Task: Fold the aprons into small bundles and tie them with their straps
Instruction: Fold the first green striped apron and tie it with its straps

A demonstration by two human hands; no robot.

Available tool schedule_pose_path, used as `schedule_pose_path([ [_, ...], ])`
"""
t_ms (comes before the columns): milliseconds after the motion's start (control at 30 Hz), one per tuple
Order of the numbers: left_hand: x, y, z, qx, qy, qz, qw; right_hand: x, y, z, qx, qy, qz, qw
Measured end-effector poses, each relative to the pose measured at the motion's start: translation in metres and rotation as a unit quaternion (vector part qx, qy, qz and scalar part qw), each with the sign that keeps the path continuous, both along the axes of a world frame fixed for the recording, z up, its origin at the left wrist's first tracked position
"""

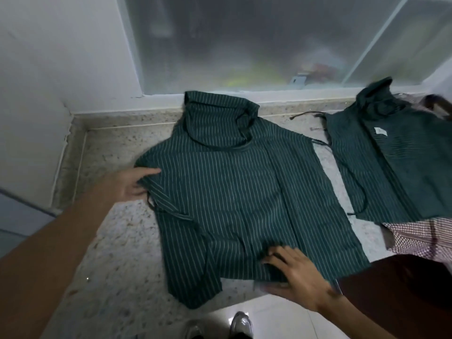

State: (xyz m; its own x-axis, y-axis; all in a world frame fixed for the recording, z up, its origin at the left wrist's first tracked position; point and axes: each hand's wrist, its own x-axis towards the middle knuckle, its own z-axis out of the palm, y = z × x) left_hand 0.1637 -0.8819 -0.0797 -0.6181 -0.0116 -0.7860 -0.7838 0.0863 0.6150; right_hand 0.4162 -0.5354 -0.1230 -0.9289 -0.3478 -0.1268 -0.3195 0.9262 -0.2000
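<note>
The left hand [129, 183] pinched the dark green pinstriped cloth apron [232, 192] between its fingers. The right hand [296, 275], fingers straight, pressed it.

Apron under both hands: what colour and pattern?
The apron is dark green with thin pale pinstripes; head view shows it best.

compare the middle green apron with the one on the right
Both hands are on the middle apron, left hand holding its left edge, right hand near its hem; the right apron is untouched. The right apron shows a white label, the middle apron none. The right apron overlaps a checked cloth, the middle apron does not. Both are dark green with pale stripes.
</note>
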Motion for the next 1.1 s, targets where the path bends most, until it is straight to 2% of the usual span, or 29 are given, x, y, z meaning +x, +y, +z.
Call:
schedule_pose_path([
  [33, 0.008, 0.001, -0.002, -0.056, -0.023, -0.055, 0.997, 0.001, -0.009, -0.004, 0.008, -0.009, 0.031, 0.999],
  [100, 0.023, 0.003, -0.009, -0.141, -0.014, -0.114, 0.983, -0.009, -0.025, -0.006, 0.008, -0.013, 0.076, 0.997],
  [167, 0.03, 0.0, -0.013, -0.146, 0.02, -0.11, 0.983, -0.027, -0.029, 0.005, -0.021, -0.064, 0.077, 0.995],
  [233, 0.034, -0.007, -0.012, -0.122, 0.058, -0.08, 0.988, -0.04, -0.009, 0.018, 0.001, -0.129, 0.058, 0.99],
  [300, 0.036, -0.016, -0.012, -0.132, 0.089, -0.058, 0.986, -0.044, 0.011, 0.036, 0.072, -0.173, 0.054, 0.981],
  [367, 0.044, -0.023, -0.012, -0.142, 0.087, -0.06, 0.984, -0.041, 0.012, 0.053, 0.157, -0.243, 0.042, 0.956],
  [433, 0.052, -0.029, -0.014, -0.122, 0.061, -0.059, 0.989, -0.035, -0.022, 0.065, 0.092, -0.256, -0.023, 0.962],
  [500, 0.056, -0.03, -0.013, -0.083, 0.041, -0.021, 0.996, -0.031, -0.074, 0.067, 0.009, -0.203, -0.078, 0.976],
  [600, 0.058, -0.03, -0.005, 0.016, 0.022, 0.058, 0.998, -0.04, -0.141, 0.046, 0.007, -0.202, -0.131, 0.971],
  [733, 0.052, -0.031, -0.001, 0.087, -0.004, 0.068, 0.994, -0.061, -0.173, 0.032, 0.033, -0.103, -0.078, 0.991],
  [800, 0.049, -0.032, -0.002, 0.124, -0.004, 0.098, 0.987, -0.065, -0.178, 0.03, -0.013, -0.138, -0.097, 0.986],
  [933, 0.04, -0.028, 0.006, 0.177, 0.026, 0.136, 0.974, -0.079, -0.181, 0.032, -0.143, -0.226, -0.199, 0.943],
  [1033, 0.033, -0.028, 0.015, 0.21, 0.067, 0.133, 0.966, -0.081, -0.19, 0.034, -0.082, -0.263, -0.186, 0.943],
  [1100, 0.028, -0.028, 0.022, 0.211, 0.081, 0.115, 0.967, -0.083, -0.189, 0.036, -0.048, -0.219, -0.18, 0.958],
])
